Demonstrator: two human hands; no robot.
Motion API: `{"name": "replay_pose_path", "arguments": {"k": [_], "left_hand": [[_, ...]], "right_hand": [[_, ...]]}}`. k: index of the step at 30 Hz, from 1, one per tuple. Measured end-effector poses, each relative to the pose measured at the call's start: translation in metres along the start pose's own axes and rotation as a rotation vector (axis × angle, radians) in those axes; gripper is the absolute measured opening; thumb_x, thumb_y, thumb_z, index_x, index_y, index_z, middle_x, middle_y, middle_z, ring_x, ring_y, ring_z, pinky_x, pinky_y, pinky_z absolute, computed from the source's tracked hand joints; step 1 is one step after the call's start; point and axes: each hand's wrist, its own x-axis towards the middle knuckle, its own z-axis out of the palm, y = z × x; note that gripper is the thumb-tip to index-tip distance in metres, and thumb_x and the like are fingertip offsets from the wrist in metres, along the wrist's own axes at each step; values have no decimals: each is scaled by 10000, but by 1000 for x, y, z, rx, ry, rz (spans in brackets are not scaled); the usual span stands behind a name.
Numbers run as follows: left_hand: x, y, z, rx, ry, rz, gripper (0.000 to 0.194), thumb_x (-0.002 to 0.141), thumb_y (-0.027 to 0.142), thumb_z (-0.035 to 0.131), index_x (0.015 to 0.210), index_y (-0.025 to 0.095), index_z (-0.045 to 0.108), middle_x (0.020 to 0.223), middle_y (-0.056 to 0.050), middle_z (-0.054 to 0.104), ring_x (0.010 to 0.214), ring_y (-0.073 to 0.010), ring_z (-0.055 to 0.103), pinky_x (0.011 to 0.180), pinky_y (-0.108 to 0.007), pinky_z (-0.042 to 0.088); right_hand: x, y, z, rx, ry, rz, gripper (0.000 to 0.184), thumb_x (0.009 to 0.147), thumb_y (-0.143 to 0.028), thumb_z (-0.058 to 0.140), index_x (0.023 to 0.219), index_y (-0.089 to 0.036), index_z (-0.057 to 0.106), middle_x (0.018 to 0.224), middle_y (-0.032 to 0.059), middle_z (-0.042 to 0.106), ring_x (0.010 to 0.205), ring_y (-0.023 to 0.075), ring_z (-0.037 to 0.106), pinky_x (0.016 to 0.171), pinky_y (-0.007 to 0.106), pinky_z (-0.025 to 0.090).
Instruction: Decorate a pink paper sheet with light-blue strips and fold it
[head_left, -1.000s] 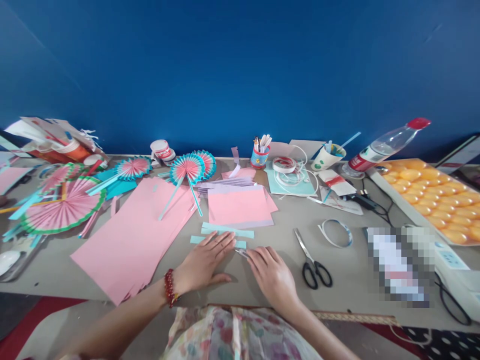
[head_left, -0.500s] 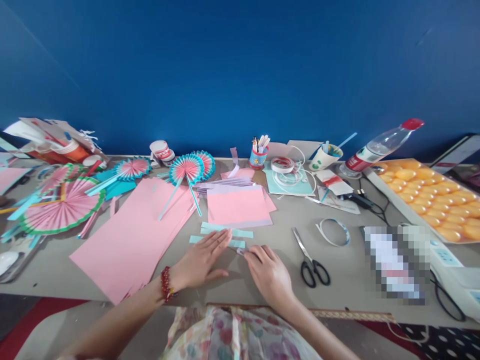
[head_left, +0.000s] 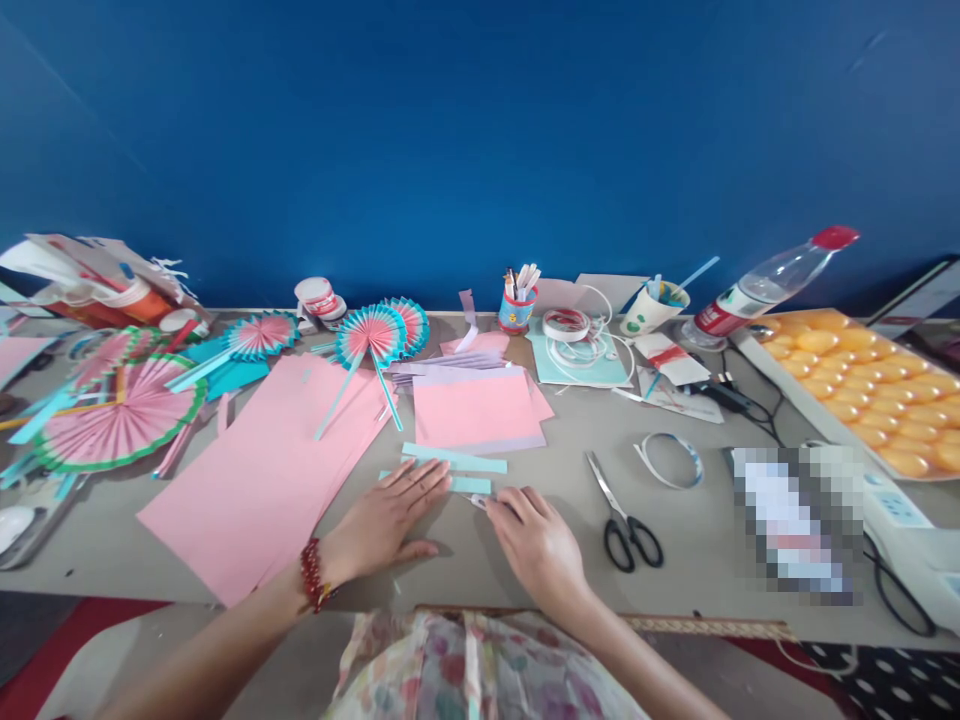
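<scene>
My left hand (head_left: 397,515) lies flat, fingers together and stretched out, across the lower light-blue paper strip (head_left: 472,486); its fingertips reach the upper light-blue paper strip (head_left: 480,464). Closed on a slim pen-like tool (head_left: 477,501) is my right hand (head_left: 536,535), resting on the table just right of the left. Only the tool's pale, pointed tip shows, just below the lower strip; my fingers hide the rest, so its kind is unclear. Black-handled scissors (head_left: 621,515) lie to the right of my right hand.
Pink paper sheets (head_left: 262,480) spread at the left, and a pink-and-lilac stack (head_left: 476,410) lies beyond the strips. Folded paper fans (head_left: 371,337) lie at the back left. A pen holder (head_left: 517,312), a tilted plastic bottle (head_left: 757,290) and a tape ring (head_left: 670,460) are farther right.
My left hand has slid left along the lower strip, uncovering more of its right part. My right hand stays closed on the pen-like tool and has shifted only slightly.
</scene>
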Motion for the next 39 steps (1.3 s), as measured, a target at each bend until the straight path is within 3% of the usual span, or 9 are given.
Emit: {"name": "replay_pose_path", "arguments": {"k": [8, 15, 20, 24, 39], "left_hand": [[0, 1, -3, -4, -12, -2, 808, 984, 639, 384, 1594, 175, 126, 1642, -92, 203, 1508, -250, 220, 1233, -423, 172], [0, -1, -5, -54, -21, -2, 818, 983, 644, 379, 1598, 186, 97, 1637, -101, 211, 1508, -256, 221, 1234, -430, 183], [-10, -8, -8, -18, 7, -37, 757, 1014, 573, 379, 1598, 178, 102, 1634, -102, 224, 1509, -246, 219, 1241, -432, 168], [-18, -10, -4, 12, 15, -45, 826, 975, 642, 405, 1594, 171, 127, 1633, -109, 225, 1507, -252, 227, 1240, -429, 173], [-18, -11, -2, 12, -7, -38, 852, 971, 659, 388, 1596, 154, 100, 1637, -121, 205, 1510, -260, 210, 1244, -434, 134]], "right_hand": [[4, -10, 3, -2, 18, 1, 193, 903, -96, 609, 1057, -198, 664, 927, 50, 637, 843, 184, 566, 781, 298, 470], [10, -19, 7, -23, 0, 16, 111, 922, -118, 589, 909, -214, 643, 918, 46, 619, 816, 181, 554, 753, 311, 461], [11, -18, 5, -6, 3, 2, 130, 921, -99, 575, 915, -211, 640, 904, 39, 612, 816, 178, 550, 752, 311, 462], [11, -16, 5, -17, -17, -1, 133, 923, -105, 572, 958, -209, 648, 916, 47, 614, 822, 186, 545, 748, 318, 460], [20, -27, 15, 4, 16, 6, 100, 923, -130, 604, 948, -215, 651, 927, 43, 630, 839, 183, 563, 744, 308, 455]]}}
